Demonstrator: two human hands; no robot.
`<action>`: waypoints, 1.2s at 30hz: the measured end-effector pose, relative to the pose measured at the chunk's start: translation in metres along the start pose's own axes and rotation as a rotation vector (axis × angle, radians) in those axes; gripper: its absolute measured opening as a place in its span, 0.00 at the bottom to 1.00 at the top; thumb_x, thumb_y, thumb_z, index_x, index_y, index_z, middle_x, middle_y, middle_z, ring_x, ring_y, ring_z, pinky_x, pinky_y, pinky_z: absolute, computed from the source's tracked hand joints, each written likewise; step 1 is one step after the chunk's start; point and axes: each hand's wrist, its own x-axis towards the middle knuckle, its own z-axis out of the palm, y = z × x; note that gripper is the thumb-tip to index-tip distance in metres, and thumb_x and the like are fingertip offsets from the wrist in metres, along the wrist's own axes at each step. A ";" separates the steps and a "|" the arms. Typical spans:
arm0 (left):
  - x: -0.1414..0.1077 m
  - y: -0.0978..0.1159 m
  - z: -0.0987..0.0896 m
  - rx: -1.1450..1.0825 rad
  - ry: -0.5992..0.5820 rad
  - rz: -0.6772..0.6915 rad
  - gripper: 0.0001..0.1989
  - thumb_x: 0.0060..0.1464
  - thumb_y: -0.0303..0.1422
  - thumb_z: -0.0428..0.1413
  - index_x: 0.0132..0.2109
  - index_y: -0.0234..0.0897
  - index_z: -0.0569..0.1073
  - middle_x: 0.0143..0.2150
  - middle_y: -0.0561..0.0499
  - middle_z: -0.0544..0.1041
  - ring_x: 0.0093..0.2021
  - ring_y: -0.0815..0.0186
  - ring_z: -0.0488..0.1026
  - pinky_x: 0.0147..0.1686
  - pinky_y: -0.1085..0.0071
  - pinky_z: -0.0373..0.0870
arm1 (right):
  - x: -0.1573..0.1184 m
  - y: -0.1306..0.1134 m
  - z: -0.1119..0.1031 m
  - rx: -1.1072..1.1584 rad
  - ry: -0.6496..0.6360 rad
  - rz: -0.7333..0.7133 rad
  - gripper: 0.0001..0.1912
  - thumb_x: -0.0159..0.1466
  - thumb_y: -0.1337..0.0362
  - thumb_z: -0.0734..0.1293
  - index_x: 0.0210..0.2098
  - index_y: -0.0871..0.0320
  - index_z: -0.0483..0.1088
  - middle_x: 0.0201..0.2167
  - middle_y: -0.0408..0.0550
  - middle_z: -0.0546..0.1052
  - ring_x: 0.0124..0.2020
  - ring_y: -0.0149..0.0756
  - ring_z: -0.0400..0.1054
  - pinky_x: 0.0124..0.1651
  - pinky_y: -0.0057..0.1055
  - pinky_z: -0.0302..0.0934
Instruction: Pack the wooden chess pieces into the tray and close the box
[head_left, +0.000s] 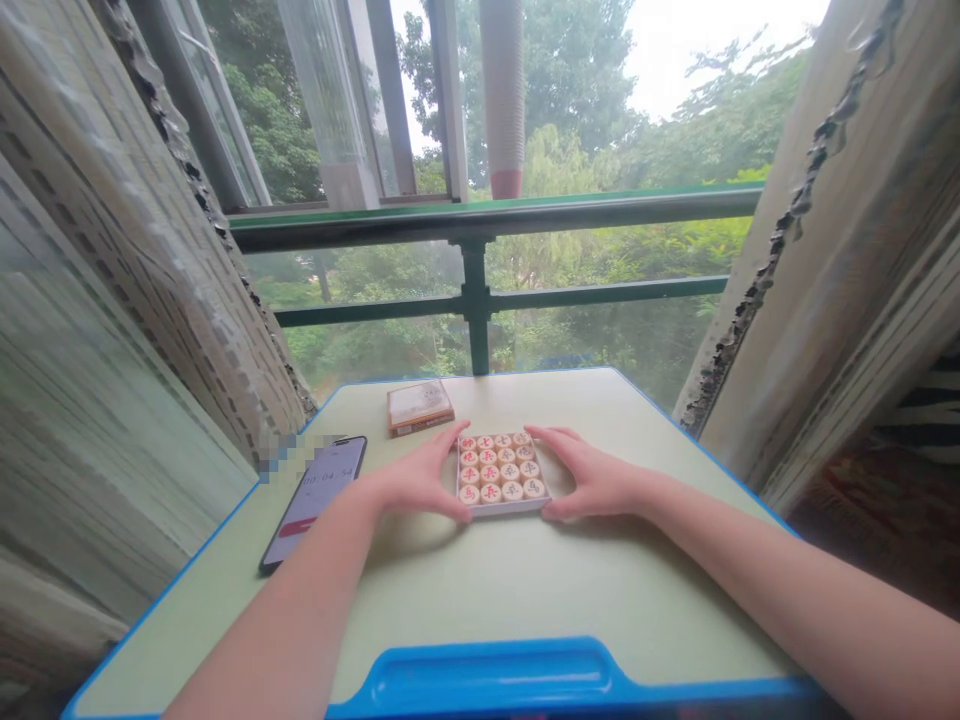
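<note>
A shallow white box (504, 510) lies on the table, filled with rows of round chess pieces (501, 468) marked with red and dark characters. My left hand (424, 475) grips the box's left side, thumb at the near corner and fingers at the far one. On the right side, my right hand (589, 478) holds the box the same way, thumb low and fingers at the far corner. The pieces sit flat, facing up, between both hands.
Behind my left hand is a closed flat box (421, 407). A phone (315, 500) showing a timer lies at the left. The pale table (480, 590) has a blue rim with a molded tray (495, 675) in front. Curtains flank both sides; a green railing stands beyond.
</note>
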 end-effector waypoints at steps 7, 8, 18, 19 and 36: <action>0.007 -0.007 0.004 -0.088 0.088 -0.033 0.54 0.32 0.34 0.64 0.65 0.41 0.46 0.66 0.43 0.50 0.62 0.51 0.52 0.58 0.62 0.55 | 0.004 0.001 0.004 -0.034 0.088 0.043 0.46 0.48 0.54 0.69 0.61 0.62 0.52 0.58 0.57 0.59 0.60 0.46 0.50 0.61 0.41 0.47; 0.008 -0.007 0.005 -0.107 0.097 -0.036 0.54 0.32 0.33 0.64 0.65 0.41 0.45 0.66 0.43 0.50 0.62 0.51 0.53 0.57 0.62 0.56 | 0.004 0.001 0.005 -0.033 0.101 0.047 0.44 0.48 0.54 0.69 0.60 0.62 0.52 0.58 0.57 0.60 0.60 0.46 0.50 0.60 0.41 0.48; 0.012 -0.009 0.008 -0.220 0.159 -0.005 0.53 0.32 0.31 0.64 0.64 0.39 0.48 0.64 0.40 0.55 0.60 0.52 0.58 0.54 0.63 0.62 | 0.007 0.002 0.007 -0.003 0.136 0.072 0.40 0.50 0.53 0.68 0.59 0.59 0.55 0.58 0.55 0.61 0.59 0.45 0.53 0.60 0.42 0.48; 0.013 -0.009 0.008 -0.239 0.176 0.000 0.51 0.32 0.32 0.64 0.64 0.40 0.49 0.63 0.40 0.56 0.59 0.52 0.59 0.53 0.63 0.63 | 0.007 0.004 0.006 0.009 0.132 0.070 0.42 0.49 0.53 0.69 0.59 0.58 0.55 0.58 0.55 0.61 0.59 0.46 0.53 0.60 0.42 0.48; 0.039 -0.027 -0.019 -0.437 1.065 0.022 0.22 0.55 0.39 0.44 0.56 0.37 0.63 0.59 0.46 0.63 0.60 0.62 0.59 0.58 0.66 0.53 | 0.104 -0.045 -0.015 0.511 0.269 0.297 0.24 0.63 0.55 0.53 0.54 0.58 0.62 0.55 0.50 0.66 0.53 0.37 0.61 0.54 0.32 0.56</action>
